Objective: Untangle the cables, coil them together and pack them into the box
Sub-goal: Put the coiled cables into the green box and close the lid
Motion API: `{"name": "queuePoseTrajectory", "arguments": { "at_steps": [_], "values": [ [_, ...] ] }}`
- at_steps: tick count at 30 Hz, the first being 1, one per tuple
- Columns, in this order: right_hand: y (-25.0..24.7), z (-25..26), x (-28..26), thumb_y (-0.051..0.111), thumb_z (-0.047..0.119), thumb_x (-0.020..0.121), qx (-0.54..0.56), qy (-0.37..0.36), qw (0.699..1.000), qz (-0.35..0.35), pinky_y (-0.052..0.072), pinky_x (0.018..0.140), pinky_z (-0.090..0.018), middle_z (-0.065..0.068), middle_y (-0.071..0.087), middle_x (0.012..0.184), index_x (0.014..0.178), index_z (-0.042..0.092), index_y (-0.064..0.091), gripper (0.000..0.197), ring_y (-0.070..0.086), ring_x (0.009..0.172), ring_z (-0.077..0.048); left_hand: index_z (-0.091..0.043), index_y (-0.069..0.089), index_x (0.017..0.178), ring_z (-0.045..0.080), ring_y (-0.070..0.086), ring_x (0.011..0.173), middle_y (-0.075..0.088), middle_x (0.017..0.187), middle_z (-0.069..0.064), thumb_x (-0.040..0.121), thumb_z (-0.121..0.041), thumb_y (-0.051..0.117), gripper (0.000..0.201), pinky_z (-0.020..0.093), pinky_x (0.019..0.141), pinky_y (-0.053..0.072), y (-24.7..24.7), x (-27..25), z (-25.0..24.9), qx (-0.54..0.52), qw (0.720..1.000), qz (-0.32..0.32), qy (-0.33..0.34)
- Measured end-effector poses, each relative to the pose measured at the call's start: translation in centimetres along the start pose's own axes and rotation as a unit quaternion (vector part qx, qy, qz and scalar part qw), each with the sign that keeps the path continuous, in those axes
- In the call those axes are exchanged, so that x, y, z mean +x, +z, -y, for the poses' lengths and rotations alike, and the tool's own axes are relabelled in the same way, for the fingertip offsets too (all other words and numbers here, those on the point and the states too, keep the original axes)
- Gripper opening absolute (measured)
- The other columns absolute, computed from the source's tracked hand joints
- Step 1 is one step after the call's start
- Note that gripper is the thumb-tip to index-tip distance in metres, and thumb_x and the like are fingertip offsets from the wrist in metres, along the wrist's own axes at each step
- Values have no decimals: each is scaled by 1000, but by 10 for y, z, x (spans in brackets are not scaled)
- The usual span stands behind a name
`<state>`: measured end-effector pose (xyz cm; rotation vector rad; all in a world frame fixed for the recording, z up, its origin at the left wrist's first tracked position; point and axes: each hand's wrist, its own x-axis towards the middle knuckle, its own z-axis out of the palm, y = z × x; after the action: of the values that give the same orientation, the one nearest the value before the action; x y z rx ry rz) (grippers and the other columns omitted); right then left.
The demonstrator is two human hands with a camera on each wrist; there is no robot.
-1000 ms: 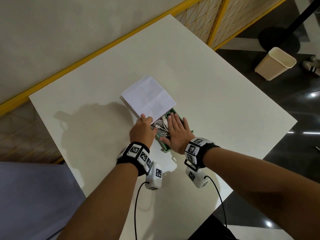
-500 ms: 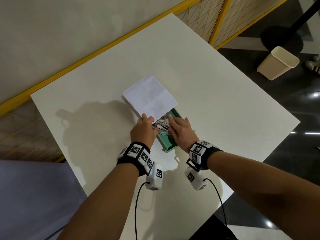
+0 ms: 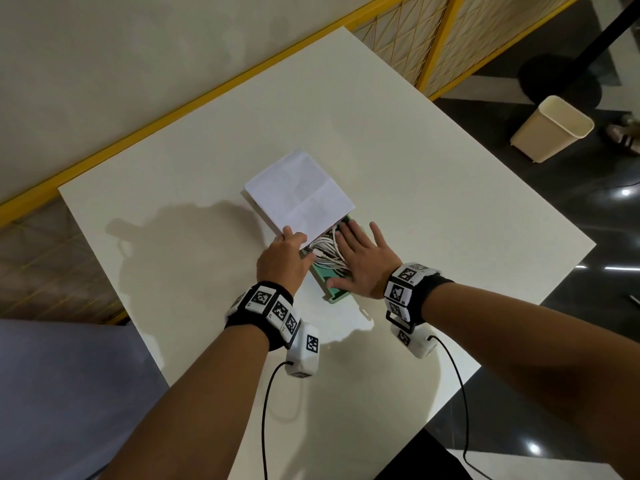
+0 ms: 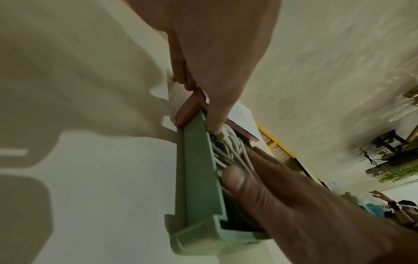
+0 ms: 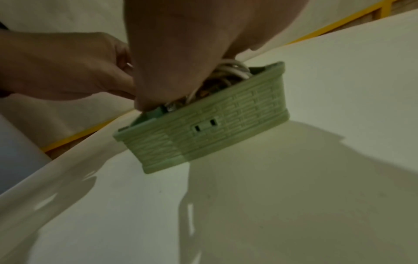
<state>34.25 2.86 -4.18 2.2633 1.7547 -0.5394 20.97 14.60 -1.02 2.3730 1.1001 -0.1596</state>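
A green woven-pattern box [image 3: 337,295] sits mid-table with a bundle of white cables [image 3: 323,252] coiled inside. A white lid [image 3: 299,194] covers the box's far part. My left hand [image 3: 284,258] grips the lid's near edge, its thumb down at the cables [image 4: 228,148] along the box wall [image 4: 199,169]. My right hand [image 3: 360,261] lies flat with spread fingers on the cables and the box's right side. From the right wrist, the box [image 5: 214,121] shows its side wall, and the cables [image 5: 235,68] bulge above its rim under my palm.
The white table [image 3: 415,168] ends close on the near right, with dark floor beyond. A cream waste bin [image 3: 550,133] stands on the floor at the far right. A yellow rail [image 3: 138,133] runs along the wall behind the table.
Half a second ago my right hand was curled with its fingertips in the box; now it is spread flat on the cables. The left hand and lid have barely moved.
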Motion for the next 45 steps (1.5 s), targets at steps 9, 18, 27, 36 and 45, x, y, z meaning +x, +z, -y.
{"name": "queuePoseTrajectory", "arguments": {
  "at_steps": [9, 18, 27, 36, 45],
  "values": [
    [-13, 13, 13, 23, 45, 99, -35, 39, 998, -32, 20, 109, -49, -10, 32, 141, 146, 10, 16, 59, 30, 128, -30, -9, 61, 117, 33, 60, 97, 54, 117, 14, 95, -17, 51, 26, 41, 79, 48, 2, 3, 5, 4, 1000, -3, 23],
    [-7, 14, 20, 43, 48, 93, 148, 73, 979, -118, 39, 90, -40, -14, 44, 124, 135, 8, 35, 59, 44, 107, -32, -11, 59, 121, 34, 60, 101, 52, 125, 14, 93, -16, 53, 30, 42, 82, 51, 2, 2, 5, -2, 1000, 3, 18],
    [38, -32, -37, 67, 17, 79, 210, -87, 935, -271, 51, 89, -37, -21, 57, 112, 124, 4, 43, 52, 48, 104, -26, -10, 57, 127, 37, 57, 111, 46, 139, 19, 91, -12, 54, 36, 42, 90, 49, -1, -3, 5, -6, 1000, 5, 23],
    [29, -22, -25, 79, 16, 70, 66, -67, 958, -271, 52, 71, -34, -6, 67, 101, 111, 13, 60, 45, 65, 91, -28, -10, 56, 129, 38, 56, 113, 47, 138, 20, 91, -11, 55, 38, 41, 93, 45, -3, -5, 3, -14, 1000, 1, 26],
    [19, -11, -16, 62, 3, 66, -34, -82, 964, -251, 51, 67, -31, -2, 66, 101, 105, 14, 67, 42, 65, 91, -26, -10, 57, 129, 38, 54, 118, 46, 140, 22, 91, -5, 54, 38, 41, 98, 43, -2, -2, 6, -25, 999, 3, 34]
  ]
}}
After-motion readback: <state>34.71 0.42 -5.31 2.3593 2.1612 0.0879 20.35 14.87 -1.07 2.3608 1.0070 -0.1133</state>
